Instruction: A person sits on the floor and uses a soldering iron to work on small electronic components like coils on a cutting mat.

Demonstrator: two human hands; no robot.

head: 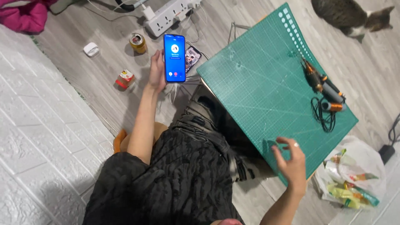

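Holding a blue-screened phone upright in the left hand, right hand empty, fingers loosely curled over green cutting mat.

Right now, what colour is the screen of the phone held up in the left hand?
Bright blue, on the slim rectangular phone in the left hand; the head view shows it.
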